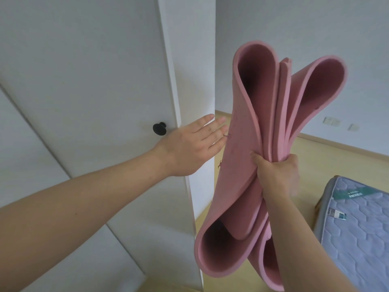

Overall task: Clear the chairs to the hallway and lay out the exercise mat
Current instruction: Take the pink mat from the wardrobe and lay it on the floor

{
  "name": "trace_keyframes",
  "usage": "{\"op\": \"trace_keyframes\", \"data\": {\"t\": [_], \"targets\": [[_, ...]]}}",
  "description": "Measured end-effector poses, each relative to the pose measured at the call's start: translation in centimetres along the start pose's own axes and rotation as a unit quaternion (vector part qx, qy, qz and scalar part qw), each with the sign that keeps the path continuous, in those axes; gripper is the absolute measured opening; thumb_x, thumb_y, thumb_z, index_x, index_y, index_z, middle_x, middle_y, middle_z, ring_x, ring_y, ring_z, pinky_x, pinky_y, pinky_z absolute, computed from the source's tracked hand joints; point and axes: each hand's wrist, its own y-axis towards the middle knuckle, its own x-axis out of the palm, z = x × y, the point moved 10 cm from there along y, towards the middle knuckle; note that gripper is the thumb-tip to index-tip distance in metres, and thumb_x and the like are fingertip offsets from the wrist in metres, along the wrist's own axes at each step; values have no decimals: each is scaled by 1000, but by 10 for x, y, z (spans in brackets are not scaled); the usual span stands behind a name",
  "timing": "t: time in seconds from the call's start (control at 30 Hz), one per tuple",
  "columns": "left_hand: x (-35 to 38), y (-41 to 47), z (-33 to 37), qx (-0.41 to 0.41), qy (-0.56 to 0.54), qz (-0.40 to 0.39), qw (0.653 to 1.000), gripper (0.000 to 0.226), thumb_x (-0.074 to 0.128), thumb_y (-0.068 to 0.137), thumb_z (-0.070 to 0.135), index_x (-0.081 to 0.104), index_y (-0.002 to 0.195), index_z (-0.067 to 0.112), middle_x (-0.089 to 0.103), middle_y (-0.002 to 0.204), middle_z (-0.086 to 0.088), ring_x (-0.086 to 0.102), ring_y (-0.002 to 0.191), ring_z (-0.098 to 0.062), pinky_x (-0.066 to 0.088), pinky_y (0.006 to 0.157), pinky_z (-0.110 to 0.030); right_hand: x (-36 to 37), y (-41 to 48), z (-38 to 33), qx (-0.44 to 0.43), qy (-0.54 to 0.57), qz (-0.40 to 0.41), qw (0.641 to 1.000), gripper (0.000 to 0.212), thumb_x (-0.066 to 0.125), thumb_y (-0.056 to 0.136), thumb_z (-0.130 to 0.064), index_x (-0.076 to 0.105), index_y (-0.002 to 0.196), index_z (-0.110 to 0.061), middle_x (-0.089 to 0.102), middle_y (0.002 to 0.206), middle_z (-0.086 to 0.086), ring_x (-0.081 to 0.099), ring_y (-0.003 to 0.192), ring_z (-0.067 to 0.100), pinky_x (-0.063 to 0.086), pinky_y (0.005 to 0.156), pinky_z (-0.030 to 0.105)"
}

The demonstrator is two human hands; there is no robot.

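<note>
While my right hand (277,178) clenches the folded mat (250,114) | left hand (189,148) at nine o'clock, fingers (211,128) released | laying-out pending.

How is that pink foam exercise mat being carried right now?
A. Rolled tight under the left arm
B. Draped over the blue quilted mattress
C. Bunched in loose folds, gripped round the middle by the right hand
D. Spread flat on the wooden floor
C: the right hand grips the pink foam exercise mat round its middle, with looped folds bulging above and below; the left hand is open beside it.
</note>
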Motion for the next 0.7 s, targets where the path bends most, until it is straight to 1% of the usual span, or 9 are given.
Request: {"op": "trace_keyframes", "data": {"t": [0.1, 0.17, 0.23, 0.37, 0.47, 0.53, 0.6, 0.63, 0.7], "targets": [[18, 10, -5, -2, 12, -17, 1000, 54, 27, 100, 17, 44, 150, 7, 41, 158, -19, 33, 149, -39, 21, 125, -52, 9, 12, -2, -2, 0, -1, 1000, 70, 73, 51, -69, 47, 96, -23, 53, 80, -14, 54, 64, 12, 48, 64, 36], [33, 18, -9, -6, 19, -33, 999, 53, 30, 100, 19, 44, 150, 8, 41, 158, -18, 31, 150, -39, 17, 126, -51, 16, 20, -3, -4, -2, -3, 1000, 71, 73, 51, -69, 48, 98, -22, 52, 80, -15, 58, 69, 21, 48, 66, 37], [49, 25, -13, -10, 26, -56, 998, 54, 31, 100, 21, 43, 151, 9, 39, 159, -17, 28, 151, -39, 14, 126, -51, 22, 28, -4, -5, 0, -5, 1000, 71, 73, 51, -69, 47, 98, -23, 51, 80, -16, 57, 72, 24, 47, 67, 37], [88, 39, -26, -24, 39, -102, 994, 56, 30, 101, 23, 34, 155, 9, 32, 163, -18, 19, 153, -40, 3, 125, -51, 36, 48, -4, -1, 4, -6, 1000, 71, 73, 51, -69, 48, 98, -22, 52, 80, -15, 56, 70, 22, 46, 66, 37], [120, 48, -35, -30, 47, -134, 989, 58, 27, 102, 23, 25, 158, 9, 22, 166, -19, 11, 155, -40, -3, 124, -52, 46, 63, -3, 9, 11, -6, 1000, 71, 73, 51, -69, 48, 99, -23, 53, 81, -15, 51, 64, 10, 43, 62, 34], [144, 52, -41, -31, 50, -160, 985, 59, 26, 103, 25, 19, 160, 9, 17, 167, -18, 7, 156, -39, -6, 124, -52, 54, 72, -2, 13, 16, -11, 1000, 70, 73, 52, -68, 47, 98, -23, 53, 80, -15, 50, 63, 5, 39, 56, 30], [167, 55, -49, -36, 47, -184, 981, 59, 25, 104, 28, 18, 160, 11, 14, 168, -17, 5, 156, -39, -6, 124, -51, 61, 80, -3, 15, 19, -16, 1000, 68, 73, 53, -68, 46, 98, -24, 53, 80, -15, 50, 62, 5, 34, 50, 26], [180, 55, -52, -37, 42, -196, 979, 59, 24, 105, 29, 18, 160, 11, 14, 168, -17, 4, 156, -38, -7, 124, -51, 66, 85, -3, 18, 19, -21, 999, 68, 73, 53, -67, 46, 98, -24, 54, 80, -14, 52, 62, 6, 35, 50, 26], [202, 52, -56, -44, 31, -221, 974, 58, 22, 106, 31, 18, 160, 12, 15, 168, -16, 4, 156, -38, -8, 123, -51, 75, 92, -2, 22, 22, -29, 999, 68, 74, 53, -67, 46, 99, -25, 56, 82, -13, 56, 65, 10, 42, 53, 29]]}}
